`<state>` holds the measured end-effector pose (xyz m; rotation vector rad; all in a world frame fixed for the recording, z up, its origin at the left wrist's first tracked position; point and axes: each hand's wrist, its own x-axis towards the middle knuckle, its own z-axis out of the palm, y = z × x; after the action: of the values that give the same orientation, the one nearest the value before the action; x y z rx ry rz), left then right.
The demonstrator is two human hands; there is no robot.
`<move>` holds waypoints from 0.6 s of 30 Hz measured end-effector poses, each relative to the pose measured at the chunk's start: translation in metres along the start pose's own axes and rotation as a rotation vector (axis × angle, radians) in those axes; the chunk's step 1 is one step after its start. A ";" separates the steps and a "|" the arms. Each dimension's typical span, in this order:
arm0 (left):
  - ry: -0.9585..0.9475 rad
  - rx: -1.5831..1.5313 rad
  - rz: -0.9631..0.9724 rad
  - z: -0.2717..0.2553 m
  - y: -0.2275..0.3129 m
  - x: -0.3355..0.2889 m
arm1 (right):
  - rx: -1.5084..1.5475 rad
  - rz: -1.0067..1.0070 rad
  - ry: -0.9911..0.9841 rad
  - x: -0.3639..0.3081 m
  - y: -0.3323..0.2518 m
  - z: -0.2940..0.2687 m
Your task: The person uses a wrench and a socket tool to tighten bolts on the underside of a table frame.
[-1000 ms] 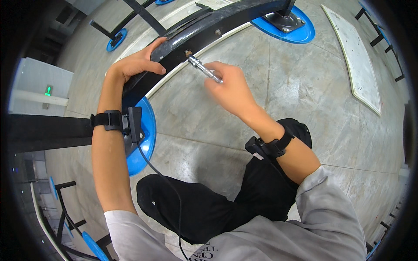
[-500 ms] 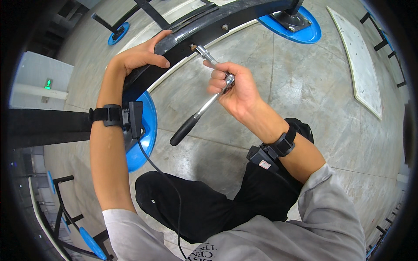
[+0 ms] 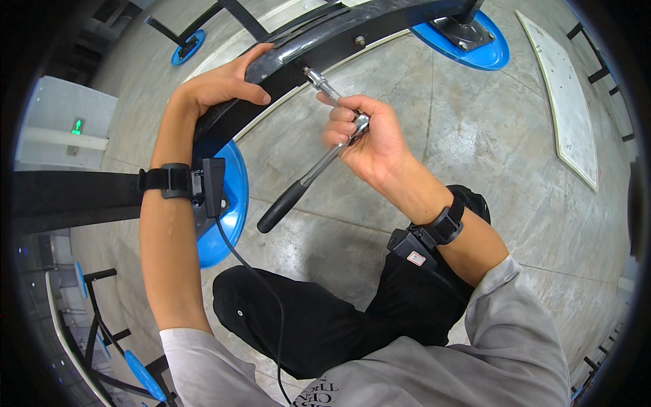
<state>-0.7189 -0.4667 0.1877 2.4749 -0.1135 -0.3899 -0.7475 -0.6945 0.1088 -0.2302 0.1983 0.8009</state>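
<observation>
My right hand (image 3: pixel 371 139) is wrapped round the head of a chrome socket wrench (image 3: pixel 316 172). The wrench's black handle points down and left, free of the fingers. Its socket end (image 3: pixel 321 81) meets the side of a curved black metal beam (image 3: pixel 288 76), where it covers most of what it sits on. My left hand (image 3: pixel 220 88) grips the beam to the left of the socket, thumb on the near face and index finger across the top; the other fingers are hidden. Farther right along the beam, a bolt (image 3: pixel 360 41) sticks out.
Blue round seats (image 3: pixel 234 227) lie against the grey floor (image 3: pixel 352 203) beneath the frame, another blue seat (image 3: pixel 498 51) at the far right end. A white panel (image 3: pixel 559 102) lies on the right. Black frame parts (image 3: pixel 102 312) stand at lower left. A cable (image 3: pixel 271 292) hangs from my left wrist.
The wrench handle has swung slightly down and left. The socket now sits closer against the beam, hiding the brownish fastener seen before. My left hand keeps its hold.
</observation>
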 end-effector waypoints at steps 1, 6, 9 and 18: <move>-0.006 -0.021 0.002 0.001 0.002 0.000 | 0.000 0.000 0.000 0.001 0.000 0.000; -0.094 -0.059 -0.023 -0.001 0.008 0.000 | -0.272 -0.131 0.062 -0.002 0.001 0.005; -0.097 -0.045 -0.034 -0.003 0.008 0.000 | -1.002 -0.423 0.137 -0.003 0.003 0.004; -0.006 -0.015 0.006 0.001 0.005 0.000 | -1.334 -0.718 0.133 -0.007 -0.004 -0.003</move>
<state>-0.7196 -0.4709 0.1897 2.4585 -0.1199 -0.3941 -0.7491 -0.7027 0.1082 -1.5196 -0.3249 0.0817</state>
